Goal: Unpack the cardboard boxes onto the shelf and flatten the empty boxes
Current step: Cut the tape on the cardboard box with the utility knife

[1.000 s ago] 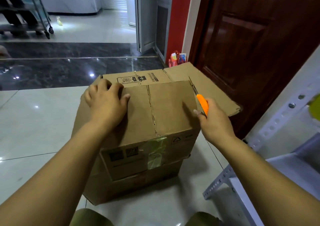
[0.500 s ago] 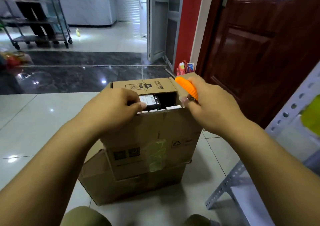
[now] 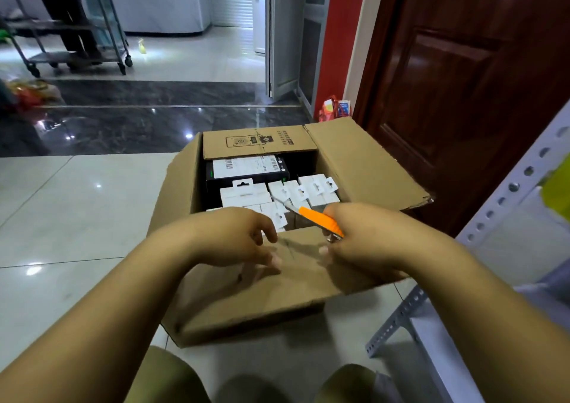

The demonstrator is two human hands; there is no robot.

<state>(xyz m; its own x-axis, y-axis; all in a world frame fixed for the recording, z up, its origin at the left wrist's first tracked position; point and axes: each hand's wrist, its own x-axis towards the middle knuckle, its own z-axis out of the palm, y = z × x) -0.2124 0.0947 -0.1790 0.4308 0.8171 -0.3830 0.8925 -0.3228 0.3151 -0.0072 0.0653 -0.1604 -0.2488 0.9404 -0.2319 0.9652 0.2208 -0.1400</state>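
At the far left a metal trolley (image 3: 77, 26) stands on the pale floor, with a person's dark legs behind it, and a blurred heap of red and yellow stuff lies nearer at the left edge. In the middle, on the light tile floor (image 3: 61, 217), sits the cardboard box (image 3: 172, 217), open at the top with its four flaps folded outward. Inside it a black package with a white barcode label (image 3: 246, 168) lies at the far side, and a cluster of small white packets with hang tabs (image 3: 277, 196) fills the space in front of it. The left hand (image 3: 237, 239) rests over the near flap (image 3: 277, 285), its fingers loosely curled and blurred; whether it grips the flap cannot be told. Just beside it, the right hand (image 3: 364, 239) holds an orange utility knife (image 3: 317, 220), fingers wrapped round the handle, the thin blade pointing left and away over the white packets. Beyond the box, at the foot of the red wall, stands a small red bag (image 3: 334, 109), next to a dark wooden door (image 3: 462, 79). At the right edge is the grey metal shelf (image 3: 431, 341) with its perforated upright.
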